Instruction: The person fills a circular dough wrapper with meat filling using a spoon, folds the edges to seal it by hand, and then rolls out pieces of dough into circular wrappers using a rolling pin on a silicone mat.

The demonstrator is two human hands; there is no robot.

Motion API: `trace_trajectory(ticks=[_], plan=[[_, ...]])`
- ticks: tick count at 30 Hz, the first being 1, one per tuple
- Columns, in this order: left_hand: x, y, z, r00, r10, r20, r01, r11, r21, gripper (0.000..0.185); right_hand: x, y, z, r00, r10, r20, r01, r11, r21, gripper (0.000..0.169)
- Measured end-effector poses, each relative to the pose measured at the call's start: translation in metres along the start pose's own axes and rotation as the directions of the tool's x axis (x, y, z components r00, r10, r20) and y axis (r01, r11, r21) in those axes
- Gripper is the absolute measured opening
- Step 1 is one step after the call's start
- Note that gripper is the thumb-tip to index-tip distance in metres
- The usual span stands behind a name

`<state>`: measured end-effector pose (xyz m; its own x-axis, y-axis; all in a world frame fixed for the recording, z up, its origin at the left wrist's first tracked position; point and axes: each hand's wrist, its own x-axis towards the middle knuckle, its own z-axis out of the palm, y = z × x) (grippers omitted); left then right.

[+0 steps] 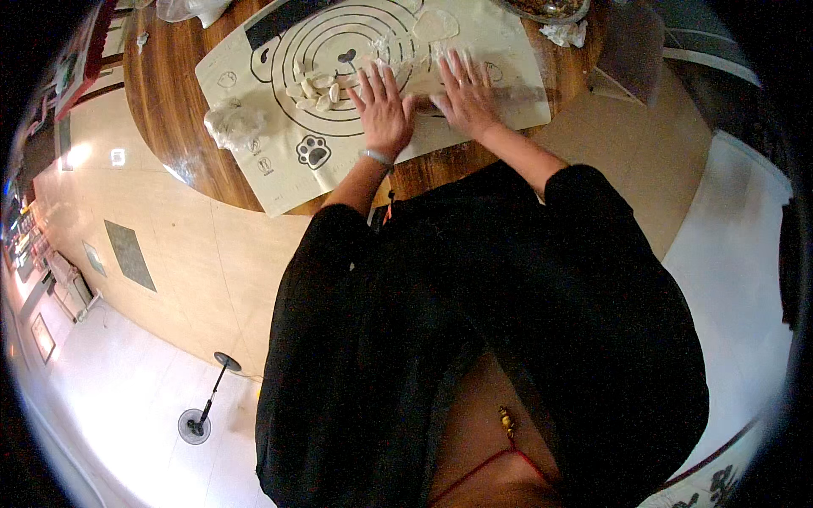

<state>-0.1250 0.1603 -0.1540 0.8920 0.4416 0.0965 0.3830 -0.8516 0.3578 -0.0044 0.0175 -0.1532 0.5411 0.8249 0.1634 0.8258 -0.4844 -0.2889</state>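
Note:
My left hand [385, 109] lies palm down on a cream kneading mat [356, 168] printed with rings and a bear face. Its fingers are spread, with a bracelet at the wrist. To its right, my right hand [469, 95] is also flat with spread fingers, slightly blurred and floury. A brownish bar, perhaps a rolling pin [424, 105], shows between the hands and seems to run under them; blur hides its shape. Several small dough pieces [314, 93] lie left of my left hand. A flattened dough round [436, 25] rests beyond my right hand. Loose flour [381, 47] dusts the mat.
A clear plastic bag [233, 124] sits on the mat's left side. The round wooden table [168, 101] also bears a bowl of filling [549, 7] and crumpled tissue [564, 33] at far right. A grey chair [635, 54] stands right; a fan [197, 424] stands at lower left.

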Motion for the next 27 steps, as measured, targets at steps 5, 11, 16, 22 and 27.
trace_trajectory(ticks=[5, 11, 16, 22, 27], plan=[[-0.063, -0.002, -0.001, 0.994, 0.067, 0.084, -0.071, 0.996, 0.049, 0.057, -0.066, -0.012, -0.004, 0.984, -0.106, 0.145, 0.107, 0.994, 0.0, 0.066], [0.011, 0.01, -0.009, 0.993, -0.049, 0.108, 0.094, 0.877, -0.471, 0.029, -0.086, 0.007, -0.01, 0.959, -0.208, 0.19, 0.197, 0.978, 0.075, 0.058], [0.042, 0.004, 0.005, 0.968, -0.089, 0.235, 0.128, 0.98, -0.155, 0.022, -0.096, 0.018, -0.023, 0.992, -0.095, 0.083, 0.09, 0.994, 0.058, 0.052], [0.002, -0.011, 0.02, 0.868, -0.365, 0.338, 0.496, 0.679, -0.541, 0.019, -0.096, 0.04, -0.03, 0.998, 0.028, 0.063, -0.029, 0.999, 0.022, 0.053], [-0.052, 0.0, -0.016, 0.939, 0.284, 0.193, -0.228, 0.936, -0.269, 0.021, -0.06, 0.018, -0.038, 0.998, -0.046, 0.042, 0.043, 0.998, 0.048, 0.049]])
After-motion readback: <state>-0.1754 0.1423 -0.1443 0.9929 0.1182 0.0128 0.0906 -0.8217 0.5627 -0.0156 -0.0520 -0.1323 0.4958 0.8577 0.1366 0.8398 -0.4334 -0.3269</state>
